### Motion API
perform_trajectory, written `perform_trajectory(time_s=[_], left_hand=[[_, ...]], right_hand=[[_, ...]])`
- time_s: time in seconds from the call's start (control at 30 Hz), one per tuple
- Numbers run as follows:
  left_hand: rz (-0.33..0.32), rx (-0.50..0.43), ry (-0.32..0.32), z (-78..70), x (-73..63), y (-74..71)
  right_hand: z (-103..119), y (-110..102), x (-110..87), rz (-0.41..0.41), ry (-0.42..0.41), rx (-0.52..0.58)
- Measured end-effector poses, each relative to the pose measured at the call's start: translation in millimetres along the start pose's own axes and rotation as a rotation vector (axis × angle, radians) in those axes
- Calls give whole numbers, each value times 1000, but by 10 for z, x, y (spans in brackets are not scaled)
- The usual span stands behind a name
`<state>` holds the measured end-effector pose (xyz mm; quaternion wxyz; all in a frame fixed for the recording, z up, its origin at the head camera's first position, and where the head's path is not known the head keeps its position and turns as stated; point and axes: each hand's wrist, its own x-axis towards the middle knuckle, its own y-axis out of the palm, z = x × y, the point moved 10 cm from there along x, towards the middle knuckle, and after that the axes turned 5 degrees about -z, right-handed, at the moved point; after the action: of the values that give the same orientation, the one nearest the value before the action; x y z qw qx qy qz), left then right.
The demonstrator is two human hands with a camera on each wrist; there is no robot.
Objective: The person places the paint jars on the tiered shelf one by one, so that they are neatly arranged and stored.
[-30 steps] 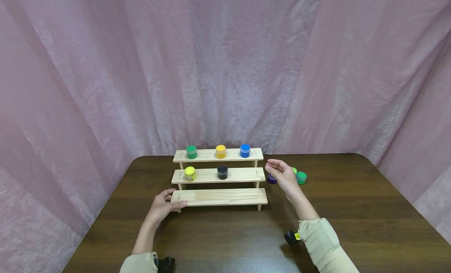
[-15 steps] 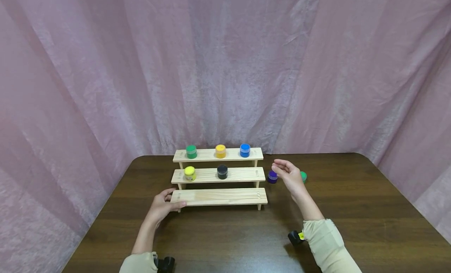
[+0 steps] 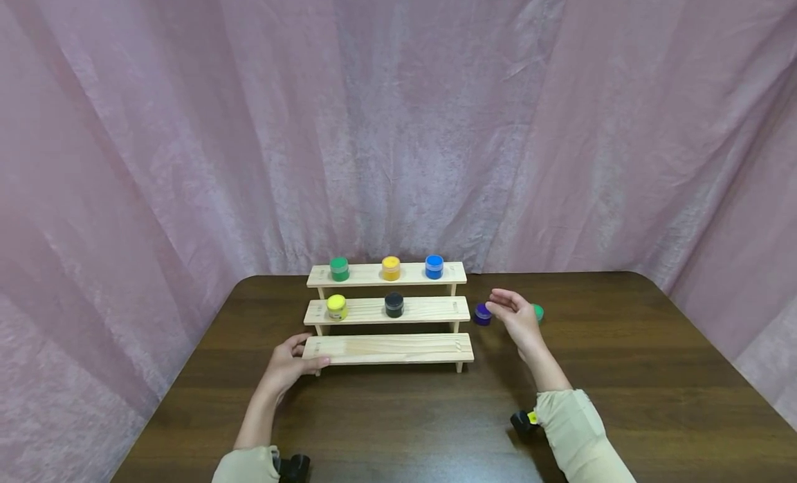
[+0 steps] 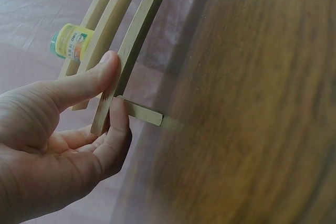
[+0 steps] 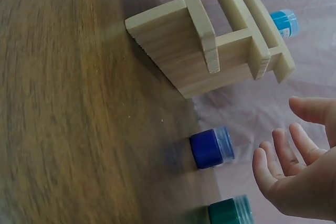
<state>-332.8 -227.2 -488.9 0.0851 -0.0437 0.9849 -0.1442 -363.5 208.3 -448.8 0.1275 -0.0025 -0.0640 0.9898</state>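
Note:
My left hand (image 3: 289,364) grips the left end of the lowest board of a three-tier wooden shelf (image 3: 392,348); in the left wrist view its thumb lies on top and fingers below. My right hand (image 3: 518,320) is above the table right of the shelf, fingers loosely bent, with nothing in it. Near its fingertips stands a purple paint jar (image 3: 482,314), apart from them. A green paint jar (image 3: 538,313) stands behind this hand, partly hidden. In the right wrist view both the purple jar (image 5: 211,148) and the green jar (image 5: 230,211) show below the shelf.
On the top tier stand a green jar (image 3: 339,269), an orange-yellow jar (image 3: 391,268) and a blue jar (image 3: 434,267). The middle tier bears a yellow jar (image 3: 337,307) and a black jar (image 3: 394,305). A pink curtain (image 3: 398,123) hangs behind the brown table (image 3: 398,427).
My right hand has shifted right and slightly toward me, uncovering more of the purple jar and covering a light green lid seen earlier. My left hand keeps its grip on the shelf.

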Motion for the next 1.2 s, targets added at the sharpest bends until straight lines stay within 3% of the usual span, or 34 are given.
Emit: perform_trajectory(time_s=[0.83, 1.2], left_hand=[[-22, 13, -6, 25, 27, 1], [-24, 16, -14, 30, 4, -25]], right_hand=[[-310, 148, 165, -49, 35, -28], [-495, 249, 172, 46, 160, -43]])
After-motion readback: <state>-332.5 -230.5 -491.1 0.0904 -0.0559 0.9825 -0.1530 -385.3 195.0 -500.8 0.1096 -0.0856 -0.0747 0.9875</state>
